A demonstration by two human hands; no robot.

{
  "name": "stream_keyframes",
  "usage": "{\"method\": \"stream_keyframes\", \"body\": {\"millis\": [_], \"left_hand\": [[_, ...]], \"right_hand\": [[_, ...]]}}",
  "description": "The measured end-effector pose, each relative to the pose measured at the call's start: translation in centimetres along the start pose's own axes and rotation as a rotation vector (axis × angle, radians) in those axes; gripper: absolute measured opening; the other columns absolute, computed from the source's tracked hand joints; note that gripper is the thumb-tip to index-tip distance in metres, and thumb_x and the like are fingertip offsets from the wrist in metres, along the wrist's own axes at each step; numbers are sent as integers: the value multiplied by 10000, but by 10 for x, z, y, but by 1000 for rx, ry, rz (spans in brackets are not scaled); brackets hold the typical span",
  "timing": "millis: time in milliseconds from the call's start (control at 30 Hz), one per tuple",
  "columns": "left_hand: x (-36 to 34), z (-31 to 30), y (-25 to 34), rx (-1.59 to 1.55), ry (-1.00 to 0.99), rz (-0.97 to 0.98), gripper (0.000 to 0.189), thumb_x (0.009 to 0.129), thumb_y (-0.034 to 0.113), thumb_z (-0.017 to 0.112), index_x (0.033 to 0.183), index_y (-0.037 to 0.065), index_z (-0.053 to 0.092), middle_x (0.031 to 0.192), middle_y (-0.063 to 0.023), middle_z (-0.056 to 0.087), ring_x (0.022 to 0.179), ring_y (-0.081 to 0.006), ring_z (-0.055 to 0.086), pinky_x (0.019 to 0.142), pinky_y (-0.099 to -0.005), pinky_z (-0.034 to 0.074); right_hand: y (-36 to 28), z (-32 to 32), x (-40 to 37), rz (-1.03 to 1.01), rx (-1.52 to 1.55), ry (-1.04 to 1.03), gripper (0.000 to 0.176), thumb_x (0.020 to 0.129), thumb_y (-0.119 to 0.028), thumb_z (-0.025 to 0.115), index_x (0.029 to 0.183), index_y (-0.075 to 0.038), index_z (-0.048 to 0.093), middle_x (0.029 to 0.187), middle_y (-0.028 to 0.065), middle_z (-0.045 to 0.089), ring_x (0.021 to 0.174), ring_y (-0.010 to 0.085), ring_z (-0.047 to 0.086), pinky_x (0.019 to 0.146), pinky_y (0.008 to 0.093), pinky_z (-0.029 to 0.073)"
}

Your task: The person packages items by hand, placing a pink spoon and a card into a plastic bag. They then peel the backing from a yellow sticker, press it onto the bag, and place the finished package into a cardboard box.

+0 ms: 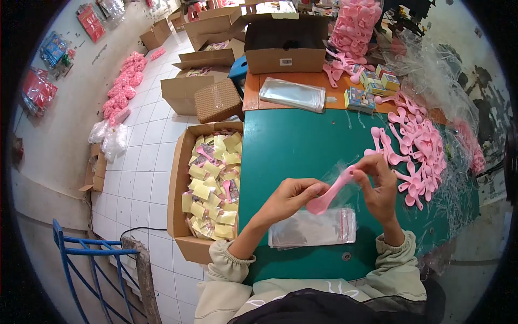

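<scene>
My right hand [377, 181] pinches the handle end of a pink spoon [330, 195], held tilted above the green table [291, 146]. Beside the spoon's bowl, the closed fingers of my left hand [299, 195] grip clear plastic film [341, 171], which shows behind the spoon. Below both hands lies a stack of clear plastic bags [313, 228]. A large heap of pink spoons [423, 146] spreads over the table's right side.
Left of the table, a cardboard box [186, 162] holds packets with yellow cards. At the back are an open brown box [286, 62], more clear bags [292, 94] and small card packs [360, 100]. Loose plastic [442, 81] hangs at right. A blue metal frame [89, 251] stands at left.
</scene>
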State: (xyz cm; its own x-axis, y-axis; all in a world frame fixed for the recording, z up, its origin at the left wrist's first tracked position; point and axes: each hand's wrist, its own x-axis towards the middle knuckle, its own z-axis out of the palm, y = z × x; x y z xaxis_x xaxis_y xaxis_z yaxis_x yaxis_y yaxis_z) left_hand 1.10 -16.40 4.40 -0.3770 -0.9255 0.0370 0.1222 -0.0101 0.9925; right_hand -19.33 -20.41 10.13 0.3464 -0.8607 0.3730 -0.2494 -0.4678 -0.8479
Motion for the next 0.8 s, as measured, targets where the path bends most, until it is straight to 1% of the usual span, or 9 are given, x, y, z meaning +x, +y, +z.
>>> {"method": "stream_keyframes", "body": {"millis": [100, 167, 233, 300, 333, 367, 400, 567, 800], "left_hand": [[1, 3, 5, -175, 95, 8, 314, 973, 234, 444, 1075, -15, 607, 825, -25, 640, 706, -45, 518, 625, -192, 431], [1, 4, 10, -169, 139, 44, 307, 981, 205, 421, 1049, -31, 606, 821, -20, 641, 668, -33, 499, 589, -186, 411], [0, -1, 10, -165, 158, 46, 352, 982, 257, 406, 1083, -33, 577, 925, -103, 650, 789, -126, 593, 699, -241, 481], [-1, -2, 11, -251, 170, 70, 395, 983, 298, 384, 1120, -35, 546, 990, -170, 652, 870, -206, 649, 761, -284, 527], [-1, -2, 12, -264, 173, 86, 397, 984, 300, 381, 1123, -33, 547, 987, -172, 653, 863, -204, 649, 750, -281, 528], [-2, -2, 13, -277, 176, 101, 399, 984, 302, 379, 1125, -31, 547, 985, -173, 653, 855, -203, 650, 740, -278, 530], [-4, -3, 14, -288, 179, 117, 401, 984, 304, 376, 1127, -30, 548, 983, -174, 654, 848, -201, 651, 730, -275, 532], [-12, -7, 18, -288, 195, 72, 399, 980, 306, 388, 1130, -27, 548, 983, -180, 653, 836, -202, 654, 695, -257, 535], [-9, -8, 16, -292, 159, 48, 383, 976, 294, 406, 1126, -28, 550, 998, -179, 649, 845, -205, 654, 697, -260, 536]], "right_hand": [[0, -1, 14, -327, -155, -234, 387, 877, -423, 559, 882, -43, 634, 946, 106, 626, 886, 205, 594, 770, 338, 476], [3, 1, 23, -355, -28, -395, 490, 879, -515, 469, 891, -61, 652, 1013, 122, 614, 940, 229, 577, 806, 358, 463], [18, -3, 47, -388, 154, -537, 525, 904, -528, 417, 918, -67, 668, 1081, 138, 592, 941, 233, 575, 789, 335, 470], [66, -27, 99, -196, 243, -462, 479, 925, -475, 416, 928, -79, 684, 1098, 124, 589, 931, 213, 574, 763, 319, 476], [101, -43, 131, -5, 65, -370, 468, 939, -424, 416, 918, -26, 661, 1122, 155, 569, 910, 188, 584, 743, 307, 494], [139, -58, 159, 23, -381, -163, 399, 923, -341, 469, 897, 17, 644, 1002, 148, 616, 829, 165, 600, 672, 282, 496], [166, -69, 181, 217, -615, -67, 390, 883, -335, 528, 876, 40, 636, 881, 181, 646, 787, 245, 628, 659, 328, 497], [274, -94, 207, 286, -990, 183, 373, 779, -323, 615, 877, 35, 652, 883, 275, 626, 814, 422, 615, 734, 457, 481], [265, -88, 208, 270, -894, 417, 310, 699, -232, 706, 839, 18, 587, 831, 239, 609, 842, 399, 593, 716, 484, 453]]}}
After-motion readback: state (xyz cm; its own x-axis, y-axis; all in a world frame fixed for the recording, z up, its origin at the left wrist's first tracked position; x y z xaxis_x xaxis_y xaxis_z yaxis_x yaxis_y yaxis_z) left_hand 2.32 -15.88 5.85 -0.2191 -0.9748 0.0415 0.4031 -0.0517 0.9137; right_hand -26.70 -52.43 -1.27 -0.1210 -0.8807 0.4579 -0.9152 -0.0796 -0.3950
